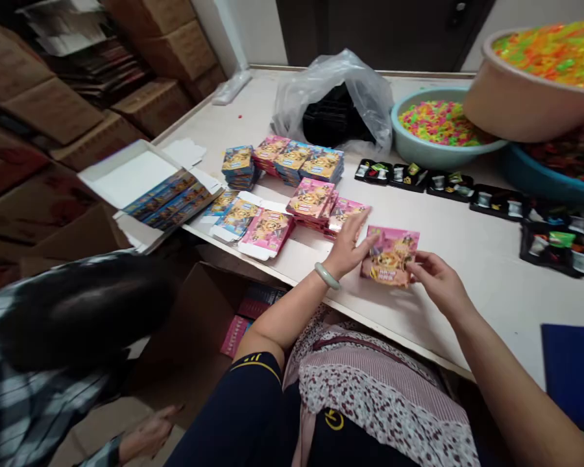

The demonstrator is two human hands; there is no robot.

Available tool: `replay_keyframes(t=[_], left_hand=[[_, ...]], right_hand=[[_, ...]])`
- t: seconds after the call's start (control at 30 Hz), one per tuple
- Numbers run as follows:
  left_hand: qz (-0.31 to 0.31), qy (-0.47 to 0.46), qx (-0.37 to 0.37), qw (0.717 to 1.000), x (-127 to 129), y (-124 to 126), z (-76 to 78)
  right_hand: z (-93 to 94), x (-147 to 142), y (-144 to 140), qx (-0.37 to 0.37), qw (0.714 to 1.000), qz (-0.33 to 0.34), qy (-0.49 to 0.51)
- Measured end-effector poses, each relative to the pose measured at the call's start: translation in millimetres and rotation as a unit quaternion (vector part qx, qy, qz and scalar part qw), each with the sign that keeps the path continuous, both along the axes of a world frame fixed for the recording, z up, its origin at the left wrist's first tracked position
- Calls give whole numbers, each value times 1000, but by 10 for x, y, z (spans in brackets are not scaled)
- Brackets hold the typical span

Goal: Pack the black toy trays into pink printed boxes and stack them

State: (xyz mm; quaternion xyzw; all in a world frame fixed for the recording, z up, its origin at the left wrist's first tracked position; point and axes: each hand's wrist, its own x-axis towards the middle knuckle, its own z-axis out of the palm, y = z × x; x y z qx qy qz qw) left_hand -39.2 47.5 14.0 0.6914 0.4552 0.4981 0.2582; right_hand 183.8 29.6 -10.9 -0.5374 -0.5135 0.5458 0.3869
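Note:
A pink printed carton [392, 256] with a cartoon picture is held just over the white table. My right hand [440, 282] pinches its right edge between thumb and fingers. At the carton's left side is my left hand [348, 250], its fingers stretched and the thumb by the edge; whether it touches is unclear. Beyond that hand, a stack of pink cartons [311, 198] stands beside another pink carton [345, 214]. Pink cartons with white flaps [267, 230] and blue cartons [238, 214] lie along the table's near edge.
Black trays [448, 185] with small packets line the right side. Basins of colourful pieces [442, 123] and a clear bag [340, 97] sit behind. An open white box [150, 188] holds blue cartons at left. A co-worker [78, 311] bends beside a cardboard box [189, 331].

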Motion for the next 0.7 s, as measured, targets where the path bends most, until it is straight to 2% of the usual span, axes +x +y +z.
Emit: replay_keyframes(t=[0.07,0.1,0.2,0.27,0.37,0.47,0.53,0.63,0.7], left_hand=[[106,-25,33,993,-280,-74,-23],[137,-29,40,989,-416,-154,-54],[182,15,33,983,-765,-521,-207],[205,49,22,977,-927,-819,-327],[257,67,8,964,-1068,-1216,-492],[313,71,1,947,-1133,-1434,-633],[333,71,1,940,-1141,-1466,-715],[320,90,-17,943,-1094,-1412,-827],[300,117,-43,946,-1040,-1367,-900]], right_hand=[[5,-335,365,-13,999,-40,29],[4,-502,545,-21,998,-53,38],[-29,-908,961,-64,996,-46,31],[-76,-1044,1065,-91,995,-23,15],[-165,-1021,1007,-84,996,-23,5],[-266,-838,874,-28,998,-48,-5],[-331,-734,800,-47,998,-31,1],[-381,-718,726,-97,995,5,12],[-372,-784,698,-42,996,64,-45]])
